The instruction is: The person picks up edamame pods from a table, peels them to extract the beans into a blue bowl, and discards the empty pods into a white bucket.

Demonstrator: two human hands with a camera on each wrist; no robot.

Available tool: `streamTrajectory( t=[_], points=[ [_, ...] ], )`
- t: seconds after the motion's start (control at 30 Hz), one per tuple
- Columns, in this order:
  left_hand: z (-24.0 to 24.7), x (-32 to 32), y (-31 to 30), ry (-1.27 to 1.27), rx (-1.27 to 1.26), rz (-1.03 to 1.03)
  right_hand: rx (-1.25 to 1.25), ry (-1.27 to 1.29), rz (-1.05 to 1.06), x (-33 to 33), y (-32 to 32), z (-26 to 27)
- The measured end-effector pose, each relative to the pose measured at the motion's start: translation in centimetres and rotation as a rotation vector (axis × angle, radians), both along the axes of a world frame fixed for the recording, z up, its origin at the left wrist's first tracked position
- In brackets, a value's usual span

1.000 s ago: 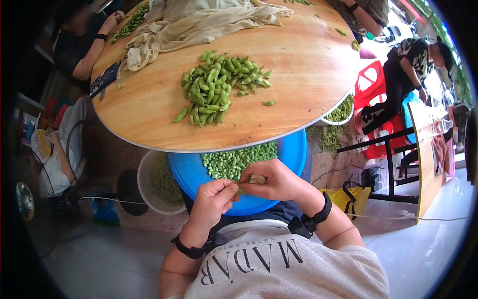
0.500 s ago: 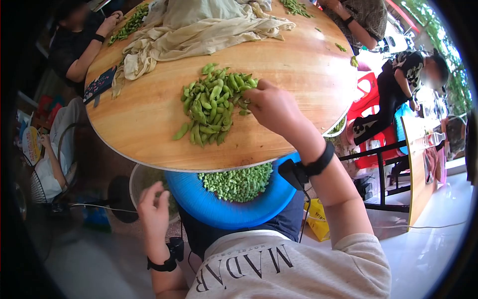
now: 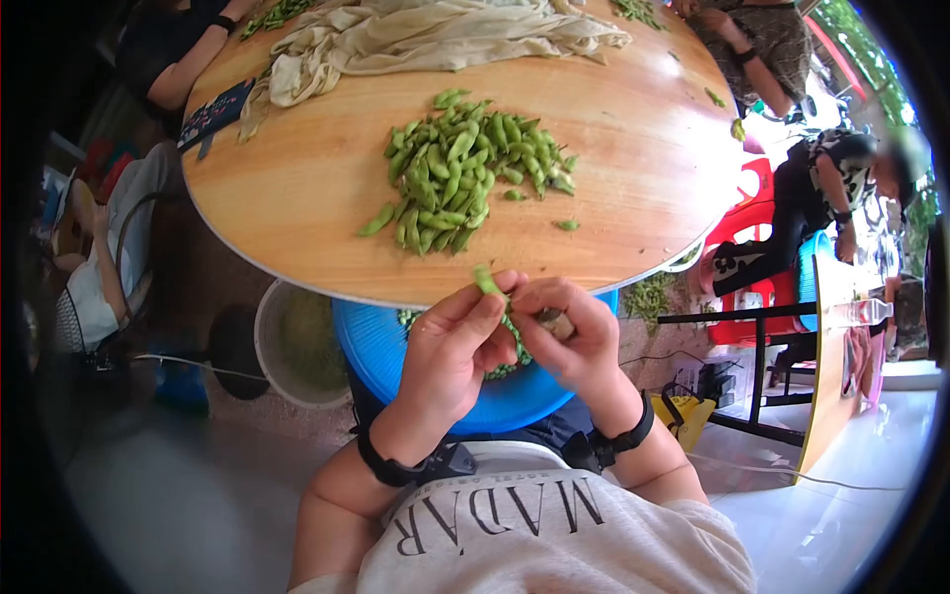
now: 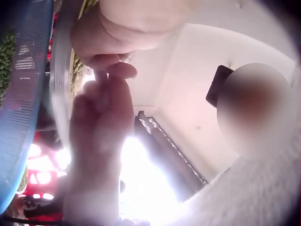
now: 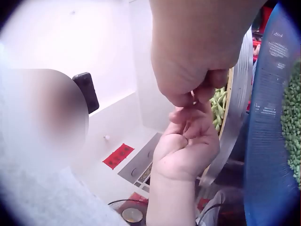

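Observation:
In the head view a green pod (image 3: 486,280) is pinched between the thumb and fingers of the left hand (image 3: 447,345). Against its near end are the fingertips of the right hand (image 3: 574,335), whose curled fingers also hold a small brownish object (image 3: 555,323) that I cannot identify. Both hands meet over a blue basket (image 3: 368,358) of shelled green beans (image 3: 509,370), just off the table's near edge. On the round wooden table (image 3: 297,213) lies a heap of green pods (image 3: 445,178). Both wrist views show the fingertips together, the pod hidden there.
A pale cloth (image 3: 396,45) lies across the table's far side. Left of the basket stands a white bucket (image 3: 272,351). Other people sit around the table, and one person (image 3: 831,188) bends by red chairs (image 3: 754,203) at the right. A yellow bag (image 3: 690,421) is on the floor.
The right hand has come back from the pod heap to the left hand. The left hand has moved up and right from beside the basket, and now pinches a pod.

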State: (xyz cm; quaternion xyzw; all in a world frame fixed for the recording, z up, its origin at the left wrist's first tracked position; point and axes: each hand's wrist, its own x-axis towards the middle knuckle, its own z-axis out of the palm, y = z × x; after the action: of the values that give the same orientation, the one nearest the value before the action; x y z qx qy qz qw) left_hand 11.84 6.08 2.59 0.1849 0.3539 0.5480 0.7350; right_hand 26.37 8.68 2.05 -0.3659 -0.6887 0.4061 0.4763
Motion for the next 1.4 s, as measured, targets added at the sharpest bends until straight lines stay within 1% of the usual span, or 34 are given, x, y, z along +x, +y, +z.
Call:
streamTrajectory(
  t=[0.07, 0.1, 0.13, 0.17, 0.2, 0.23, 0.3, 0.33, 0.43, 0.67, 0.73, 0.87, 0.93, 1.03, 1.13, 1.17, 1.23, 1.27, 1.37, 1.4],
  points=[
    [-0.2, 0.3, -0.4, 0.013, 0.023, 0.033, -0.064, -0.025, 0.022, 0.2, -0.8, -0.1],
    [-0.4, 0.1, -0.7, 0.132, 0.052, 0.035, -0.093, -0.038, 0.032, 0.5, -1.2, 0.2],
    [-0.6, -0.1, -1.0, 0.249, 0.083, 0.036, -0.287, -0.064, 0.056, 1.2, -1.4, 0.8],
    [-0.8, -0.3, -1.4, 0.364, 0.114, 0.036, -0.237, 0.038, 0.091, 1.4, -1.0, 0.1],
    [-0.3, -0.6, -1.7, 0.527, 0.134, 0.044, -0.414, 0.064, 0.088, 1.9, -1.0, 0.5],
    [-0.6, -0.8, -2.0, 0.657, 0.213, 0.042, -0.591, 0.09, 0.083, 2.2, -1.0, 1.0],
    [-1.5, -1.1, -2.5, 0.909, 0.379, 0.037, -0.727, 0.144, 0.207, 2.1, -0.8, 0.9],
    [-1.0, -1.1, -2.8, 1.026, 0.467, 0.01, -0.794, 0.173, 0.267, 2.0, -0.9, 0.8],
    [-1.4, -1.0, -3.3, 1.221, 0.706, 0.082, -0.78, 0.134, 0.338, 0.9, -1.5, 0.2],
    [-0.7, -1.5, -4.4, 1.446, 0.778, 0.012, -0.801, 0.106, 0.387, 0.5, -1.8, 0.9],
    [-0.5, -1.7, -4.4, 1.49, 0.792, -0.008, -0.774, 0.089, 0.405, 0.5, -1.7, 0.5],
    [-0.5, -1.8, -4.5, 1.487, 0.807, 0.009, -0.787, 0.135, 0.425, 0.3, -1.8, 0.1],
    [-0.8, -1.8, -4.4, 1.472, 0.815, 0.036, -0.84, 0.209, 0.398, 0.1, -2.1, -0.3],
    [-1.3, -1.4, -4.2, 1.313, 0.805, 0.104, -0.871, 0.295, 0.349, -0.3, -2.6, -0.7],
    [-2.2, -1.1, -4.4, 1.193, 0.72, 0.129, -0.866, 0.342, 0.339, -0.3, -2.7, -1.1],
    [-2.1, -0.8, -4.5, 1.018, 0.521, 0.093, -0.864, 0.353, 0.344, -0.3, -2.7, -1.3],
    [-1.6, -0.2, -4.8, 0.658, 0.134, 0.024, -0.636, 0.173, 0.226, -0.9, -3.0, -1.6],
    [-1.7, 0.0, -4.7, 0.602, 0.082, 0.031, -0.522, 0.084, 0.166, -1.1, -3.2, -1.8],
    [-2.7, 0.1, -3.8, 0.423, -0.044, 0.062, -0.419, -0.024, 0.128, -1.0, -3.1, -2.5],
    [-3.3, -0.3, -3.6, 0.36, -0.07, 0.073, -0.332, -0.075, 0.138, -0.9, -3.2, -2.8]
  ],
)
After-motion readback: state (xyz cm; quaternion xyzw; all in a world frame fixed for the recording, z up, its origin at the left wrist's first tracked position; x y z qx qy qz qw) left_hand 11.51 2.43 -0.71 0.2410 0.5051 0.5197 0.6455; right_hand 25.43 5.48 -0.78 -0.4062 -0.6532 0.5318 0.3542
